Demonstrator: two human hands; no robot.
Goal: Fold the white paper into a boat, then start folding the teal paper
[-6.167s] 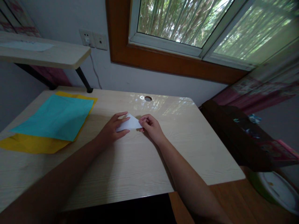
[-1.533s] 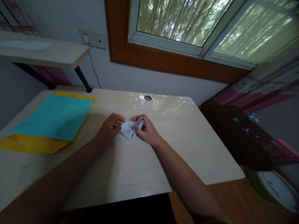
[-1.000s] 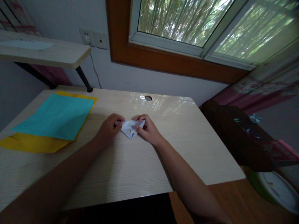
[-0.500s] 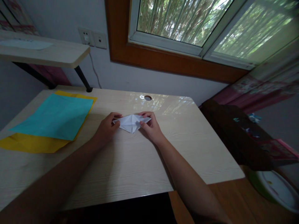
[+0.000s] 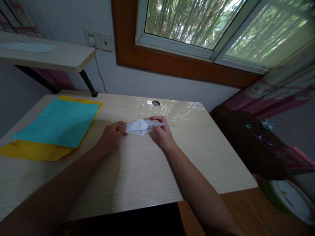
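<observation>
Between my two hands a folded white paper boat shape (image 5: 140, 127) is stretched out, with pointed ends and a raised peak in its middle. My left hand (image 5: 113, 133) pinches its left end, thumb on the near side. At the other end, my right hand (image 5: 162, 131) grips the paper between thumb and fingers, and the tip pokes out past the thumb. The paper is held just over the table (image 5: 137, 170); whether it touches the surface I cannot tell.
A turquoise sheet (image 5: 61, 123) lies on a yellow sheet (image 5: 36, 152) at the table's left. Behind them a raised shelf (image 5: 61, 60) stands on black legs. A round hole (image 5: 156, 103) pierces the table near the wall. A dark wooden cabinet (image 5: 236, 131) stands to the right.
My right hand has moved slightly right and my left hand has shifted a little. The white paper now looks wider and flatter between them.
</observation>
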